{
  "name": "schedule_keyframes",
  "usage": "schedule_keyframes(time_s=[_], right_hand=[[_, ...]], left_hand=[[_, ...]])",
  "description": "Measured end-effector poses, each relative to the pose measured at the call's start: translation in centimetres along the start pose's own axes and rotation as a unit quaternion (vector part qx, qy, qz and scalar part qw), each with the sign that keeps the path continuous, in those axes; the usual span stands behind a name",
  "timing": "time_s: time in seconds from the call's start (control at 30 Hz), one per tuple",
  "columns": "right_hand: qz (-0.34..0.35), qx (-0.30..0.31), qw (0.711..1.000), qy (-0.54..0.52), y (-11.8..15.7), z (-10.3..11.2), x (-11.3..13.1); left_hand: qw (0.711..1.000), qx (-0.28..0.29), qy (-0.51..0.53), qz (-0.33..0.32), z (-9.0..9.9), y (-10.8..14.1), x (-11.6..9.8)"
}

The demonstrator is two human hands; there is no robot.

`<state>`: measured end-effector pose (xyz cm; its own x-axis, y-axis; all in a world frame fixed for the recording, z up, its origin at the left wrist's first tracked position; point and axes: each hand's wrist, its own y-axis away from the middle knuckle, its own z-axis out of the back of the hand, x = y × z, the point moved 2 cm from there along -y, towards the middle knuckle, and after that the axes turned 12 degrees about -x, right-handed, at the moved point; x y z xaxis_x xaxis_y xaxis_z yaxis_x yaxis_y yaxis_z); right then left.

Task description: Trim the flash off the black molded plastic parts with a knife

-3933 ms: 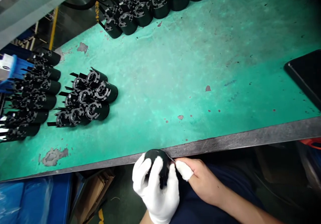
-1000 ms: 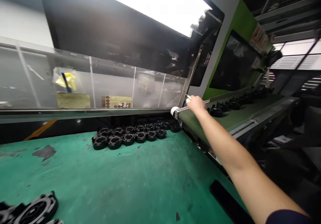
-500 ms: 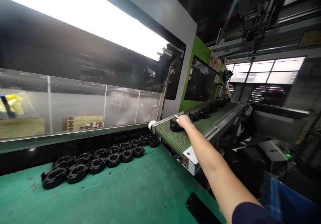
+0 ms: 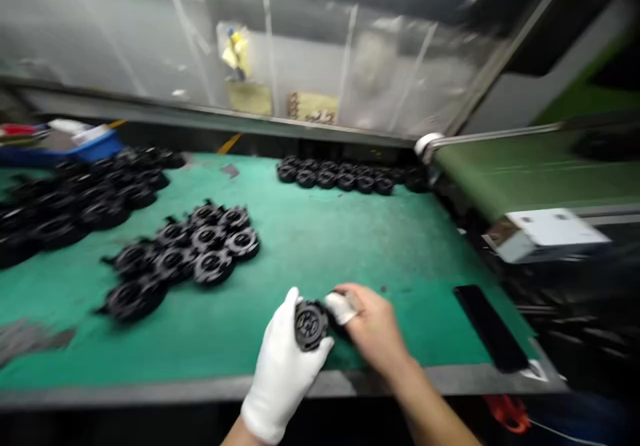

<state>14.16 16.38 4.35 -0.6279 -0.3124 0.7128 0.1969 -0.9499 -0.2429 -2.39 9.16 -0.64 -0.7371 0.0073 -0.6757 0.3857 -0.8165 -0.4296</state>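
My left hand (image 4: 283, 366), in a white glove, is closed around a round black part (image 4: 311, 325) above the front edge of the green table. Beside it on the right, my right hand (image 4: 373, 326) is bare apart from a white covering on the thumb or a finger. Its fingers are closed on a dark part (image 4: 337, 323), mostly hidden and blurred. A cluster of round black parts (image 4: 213, 267) lies on the green mat (image 4: 300, 253) to the left. Near the back, more black parts (image 4: 346, 178) stand in rows.
At the far left, many black parts (image 4: 60, 229) lie before a blue bin (image 4: 103, 146). A dark phone (image 4: 493, 326) rests at the right. The green conveyor (image 4: 540, 169) with a white end box (image 4: 555, 233) adjoins the table's right side.
The view has swung left and down to the table. My right hand has come back from a black part on the conveyor to the front edge. My left hand has come into view holding a part.
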Motion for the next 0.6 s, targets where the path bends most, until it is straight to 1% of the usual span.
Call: schedule_keyframes(time_s=[0.07, 0.1, 0.13, 0.2, 0.23, 0.33, 0.4, 0.47, 0.5, 0.53, 0.6], right_hand=[[-0.054, -0.033, 0.998, -0.021, 1.1, 1.3, -2.2], [-0.112, -0.062, 0.991, -0.043, 1.4, 2.0, -3.6], [-0.158, -0.069, 0.984, -0.048, 1.7, 2.5, -5.1], [-0.216, -0.050, 0.974, -0.039, 2.5, 3.1, -7.6], [-0.233, -0.043, 0.971, -0.031, 2.8, 3.1, -8.6], [-0.249, -0.038, 0.968, -0.003, 3.6, 2.5, -10.3], [-0.240, -0.039, 0.970, 0.009, 3.9, 2.1, -10.7], [-0.228, -0.027, 0.973, 0.018, 4.2, 2.1, -10.9], [-0.224, -0.017, 0.974, 0.023, 4.3, 2.2, -11.0], [-0.218, -0.005, 0.976, 0.029, 4.4, 2.2, -11.0], [-0.208, 0.006, 0.977, 0.035, 4.1, 1.8, -11.1]], left_hand=[[1.000, -0.003, -0.017, -0.008, 0.5, 0.9, 0.3], [1.000, -0.002, -0.021, -0.001, 0.8, 1.1, 0.4], [1.000, -0.001, -0.023, 0.010, 1.0, 1.3, 0.3], [0.999, 0.009, -0.019, 0.032, 1.5, 1.6, 0.2], [0.999, 0.013, -0.014, 0.037, 1.7, 1.7, 0.1], [0.999, 0.027, 0.008, 0.036, 1.9, 2.1, 0.0], [0.998, 0.031, 0.026, 0.042, 2.0, 2.3, 0.1], [0.997, 0.028, 0.047, 0.062, 2.7, 2.4, 0.3], [0.995, 0.034, 0.064, 0.075, 3.3, 2.3, 0.5], [0.991, 0.051, 0.091, 0.088, 4.2, 2.0, 0.9], [0.972, 0.108, 0.174, 0.111, 6.9, 1.0, 2.2]])
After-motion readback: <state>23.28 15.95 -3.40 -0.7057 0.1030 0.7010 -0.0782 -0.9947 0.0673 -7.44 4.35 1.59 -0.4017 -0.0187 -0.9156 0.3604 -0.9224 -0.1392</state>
